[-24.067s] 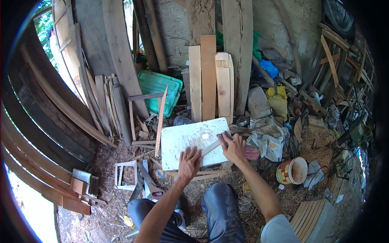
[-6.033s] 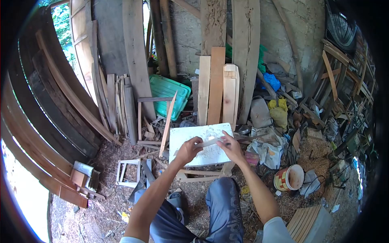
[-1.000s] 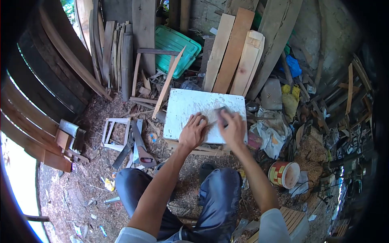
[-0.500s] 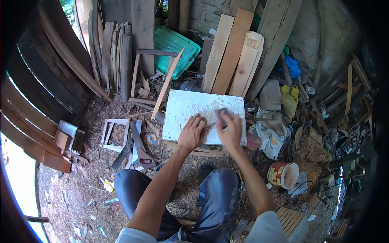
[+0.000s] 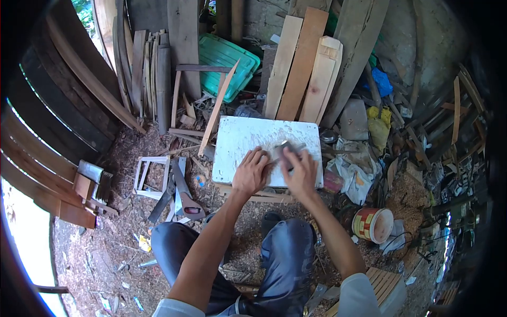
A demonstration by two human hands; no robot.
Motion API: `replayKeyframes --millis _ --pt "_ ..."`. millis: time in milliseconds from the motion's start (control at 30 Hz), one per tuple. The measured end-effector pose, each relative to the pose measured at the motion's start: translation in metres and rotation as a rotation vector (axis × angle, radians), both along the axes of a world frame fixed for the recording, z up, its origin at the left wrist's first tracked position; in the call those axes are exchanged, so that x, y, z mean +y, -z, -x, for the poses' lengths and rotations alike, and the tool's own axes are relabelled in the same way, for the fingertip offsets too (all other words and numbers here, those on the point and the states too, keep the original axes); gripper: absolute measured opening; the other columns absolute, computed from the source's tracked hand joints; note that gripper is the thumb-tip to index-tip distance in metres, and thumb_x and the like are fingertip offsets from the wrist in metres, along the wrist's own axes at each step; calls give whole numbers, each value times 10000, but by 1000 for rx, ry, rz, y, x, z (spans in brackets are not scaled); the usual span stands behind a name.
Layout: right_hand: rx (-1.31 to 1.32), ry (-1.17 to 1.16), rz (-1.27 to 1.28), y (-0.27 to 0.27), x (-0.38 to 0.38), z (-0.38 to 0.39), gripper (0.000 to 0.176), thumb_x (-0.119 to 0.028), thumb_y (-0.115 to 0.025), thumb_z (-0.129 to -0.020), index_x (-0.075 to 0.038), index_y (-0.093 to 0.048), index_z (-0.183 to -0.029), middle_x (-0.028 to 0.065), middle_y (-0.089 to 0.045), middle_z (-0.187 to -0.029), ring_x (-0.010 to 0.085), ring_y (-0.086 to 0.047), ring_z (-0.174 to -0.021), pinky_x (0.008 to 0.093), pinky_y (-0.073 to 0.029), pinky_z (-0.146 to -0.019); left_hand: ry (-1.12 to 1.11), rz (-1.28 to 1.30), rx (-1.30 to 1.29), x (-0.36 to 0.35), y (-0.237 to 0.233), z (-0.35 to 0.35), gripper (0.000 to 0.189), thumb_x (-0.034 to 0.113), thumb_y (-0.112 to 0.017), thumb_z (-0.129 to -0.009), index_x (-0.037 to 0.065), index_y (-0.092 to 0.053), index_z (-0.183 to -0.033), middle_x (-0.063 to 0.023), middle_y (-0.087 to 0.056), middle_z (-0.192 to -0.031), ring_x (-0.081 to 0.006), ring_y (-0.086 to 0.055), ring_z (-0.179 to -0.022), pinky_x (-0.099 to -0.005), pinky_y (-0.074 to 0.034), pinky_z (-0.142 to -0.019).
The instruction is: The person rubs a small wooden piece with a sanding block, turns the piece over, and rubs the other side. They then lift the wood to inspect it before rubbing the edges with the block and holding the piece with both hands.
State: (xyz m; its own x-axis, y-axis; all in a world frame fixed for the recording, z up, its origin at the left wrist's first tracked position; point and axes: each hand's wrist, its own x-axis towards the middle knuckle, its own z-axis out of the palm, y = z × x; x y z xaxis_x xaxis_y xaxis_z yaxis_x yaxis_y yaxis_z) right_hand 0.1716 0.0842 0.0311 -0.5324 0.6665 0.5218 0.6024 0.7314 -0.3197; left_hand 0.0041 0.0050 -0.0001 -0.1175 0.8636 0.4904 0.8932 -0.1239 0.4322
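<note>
A white board (image 5: pixel 232 134) with a worn, scuffed surface lies flat in front of me, low above the ground. My left hand (image 5: pixel 250 171) rests on it, fingers bent and pressed together over the end of a thin wooden piece (image 5: pixel 272 163), mostly hidden. Close beside it, my right hand (image 5: pixel 301 171) grips a small dark block (image 5: pixel 285 151) that looks like a sanding block. The block presses on or just over the wooden piece; exact contact is blurred.
A handsaw (image 5: pixel 186 195) lies left of the board, near a small wooden frame (image 5: pixel 151 177). Planks (image 5: pixel 302 63) lean at the back beside a green plastic lid (image 5: pixel 227 63). A bucket (image 5: pixel 372 224) stands at right. Shavings cover the ground.
My right hand has shifted slightly with the dark block, which now shows more clearly between the fingers. My left hand stays in place. The view has moved a little.
</note>
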Motion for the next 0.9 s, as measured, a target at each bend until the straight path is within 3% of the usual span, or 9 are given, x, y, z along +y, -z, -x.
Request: replayKeyframes --millis 133,200,233,333,467,533,600,667,900 --pt "59 261 -16 4 24 12 374 -272 -703 -850 -165 -677 -1208 133 -546 -1070 347 -549 -974 489 -425 -813 -4 17 -8 0 0 -1 224 212 -563 -947 51 -573 -1103 -144 -589 -1241 -350 -503 -1299 -456 -372 -1128" --pt "159 131 15 10 9 18 370 -266 -708 -847 -159 -681 -1199 139 -546 -1097 357 -548 -992 492 -433 -821 0 0 14 -1 2 0 234 203 -571 -944 41 -580 -1112 -142 -595 -1236 -350 -507 -1295 -458 -379 -1123" --pt "126 -13 80 8 -7 17 363 -270 -711 -848 -164 -686 -1194 146 -549 -1118 359 -549 -1011 493 -433 -836 4 -16 37 1 1 0 244 195 -580 -940 31 -587 -1121 -140 -600 -1231 -350 -510 -1291 -461 -387 -1119" --pt "-1 -81 4 -2 -6 4 359 -301 -703 -857 -185 -690 -1196 126 -555 -1121 330 -559 -1016 502 -400 -873 -13 -30 -9 0 1 -1 245 193 -581 -935 32 -587 -1120 -142 -603 -1232 -349 -512 -1290 -453 -383 -1124" --pt "22 267 1 -1 36 -2 334 -306 -678 -878 -208 -684 -1197 107 -556 -1058 302 -554 -1031 510 -389 -860 -3 -9 14 0 1 1 239 187 -575 -938 32 -586 -1120 -150 -606 -1225 -347 -511 -1291 -444 -383 -1125" --pt "32 259 43 1 21 7 347 -306 -681 -874 -202 -679 -1205 119 -557 -1068 317 -550 -1038 506 -393 -864 -5 -5 19 0 1 1 241 185 -574 -938 33 -585 -1124 -151 -605 -1227 -347 -511 -1292 -443 -382 -1125" --pt "95 4 26 6 -10 12 365 -306 -689 -871 -184 -679 -1215 124 -554 -1074 334 -545 -1019 502 -386 -865 -6 -3 33 3 3 -1 243 184 -574 -938 34 -584 -1128 -153 -604 -1228 -348 -510 -1292 -442 -381 -1126" --pt "26 -33 27 4 -24 10 359 -294 -687 -875 -182 -683 -1217 125 -556 -1067 327 -544 -1007 486 -379 -857 -9 -22 30 0 5 0 226 169 -550 -926 42 -561 -1113 -161 -585 -1256 -343 -482 -1320 -449 -352 -1144" --pt "41 208 15 3 27 5 377 -275 -698 -862 -182 -672 -1226 138 -551 -1086 349 -538 -1011 504 -400 -835 -2 1 8 0 -1 -1 235 185 -565 -940 32 -570 -1119 -147 -594 -1237 -345 -507 -1293 -455 -376 -1121"
